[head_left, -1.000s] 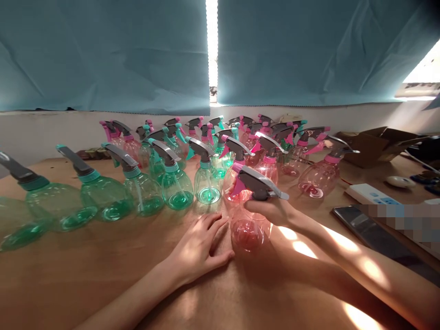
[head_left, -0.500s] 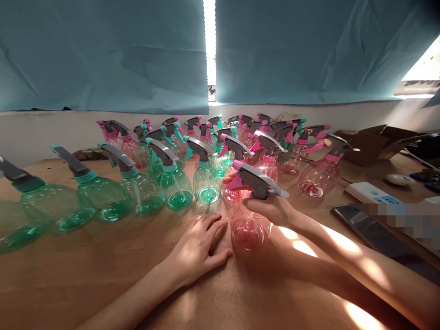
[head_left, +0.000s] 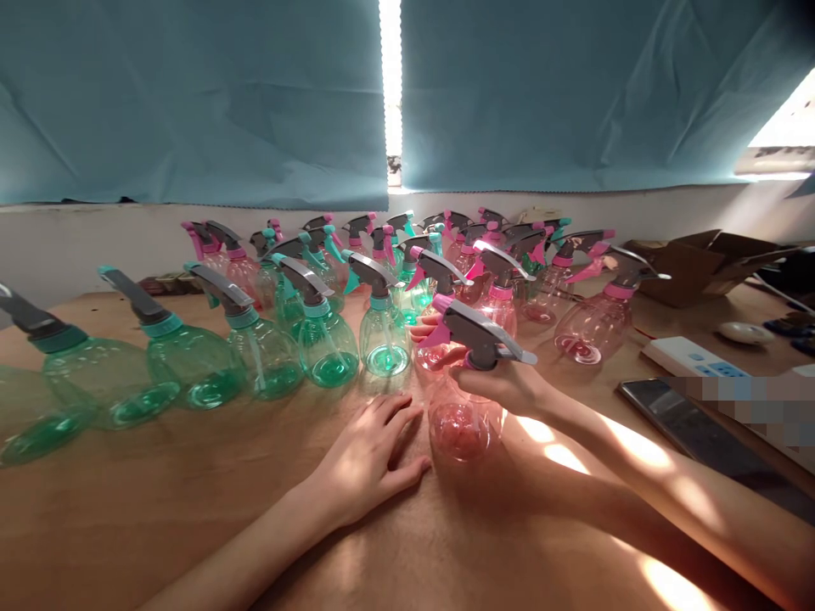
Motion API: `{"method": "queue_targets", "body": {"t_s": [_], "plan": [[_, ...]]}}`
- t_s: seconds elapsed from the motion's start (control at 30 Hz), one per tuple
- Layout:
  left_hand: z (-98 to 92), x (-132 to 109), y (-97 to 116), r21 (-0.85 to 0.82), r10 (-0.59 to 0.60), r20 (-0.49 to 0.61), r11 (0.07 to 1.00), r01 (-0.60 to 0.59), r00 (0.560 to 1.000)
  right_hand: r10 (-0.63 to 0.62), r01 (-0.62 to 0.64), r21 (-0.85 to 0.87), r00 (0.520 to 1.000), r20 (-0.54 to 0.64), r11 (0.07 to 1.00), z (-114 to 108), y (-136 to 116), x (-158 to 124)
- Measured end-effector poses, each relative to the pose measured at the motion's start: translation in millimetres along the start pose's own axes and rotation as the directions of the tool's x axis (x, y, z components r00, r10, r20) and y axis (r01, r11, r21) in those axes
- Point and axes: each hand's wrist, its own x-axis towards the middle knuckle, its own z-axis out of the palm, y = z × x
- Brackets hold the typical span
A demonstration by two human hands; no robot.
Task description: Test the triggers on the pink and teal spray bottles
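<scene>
A clear pink spray bottle (head_left: 462, 431) with a grey and pink trigger head stands close in front of me. My right hand (head_left: 503, 382) is wrapped round its neck, just under the head, with fingertips showing beside the pink trigger. My left hand (head_left: 366, 462) lies palm down on the table with its fingers apart, a little to the left of this bottle's base, and holds nothing. Beyond that hand, a green spray bottle (head_left: 328, 344) and a paler green spray bottle (head_left: 384, 339) stand in a row with others like them.
Several more green and pink spray bottles crowd the back of the wooden table (head_left: 210, 501). On the right lie a dark phone (head_left: 694, 437), a white power strip (head_left: 691, 361) and a white mouse (head_left: 744, 333). An open cardboard box (head_left: 694, 270) stands behind them. Blue curtains (head_left: 191, 102) hang at the back.
</scene>
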Motion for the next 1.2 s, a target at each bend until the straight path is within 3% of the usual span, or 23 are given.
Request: {"method": "queue_targets", "body": {"t_s": [0.2,0.57,0.77,0.97,1.2], "plan": [[-0.7,-0.4,0.6,-0.007,-0.01,0.004,1.0,0.01,1.0,-0.019,0.015,0.048,0.998,0.066,0.999,-1.0,2.0,1.1],[-0.1,0.4,-0.4,-0.007,-0.006,-0.002,1.0,0.006,1.0,-0.055,0.05,0.086,0.997,0.053,0.995,-0.2,1.5,1.9],[0.8,-0.6,-0.7,0.002,0.0,-0.006,1.0,0.0,1.0,-0.117,0.101,0.12,0.984,0.131,0.988,-2.6,8.1,-0.2],[0.2,-1.1,-0.4,0.012,0.008,-0.011,1.0,-0.008,1.0,-0.053,0.049,0.046,0.995,0.088,0.998,-1.0,4.3,-1.0],[-1.8,1.2,2.0,0.016,0.001,0.001,1.0,-0.001,1.0,-0.048,0.038,0.118,0.996,0.081,0.992,-0.5,4.4,-2.0]]}}
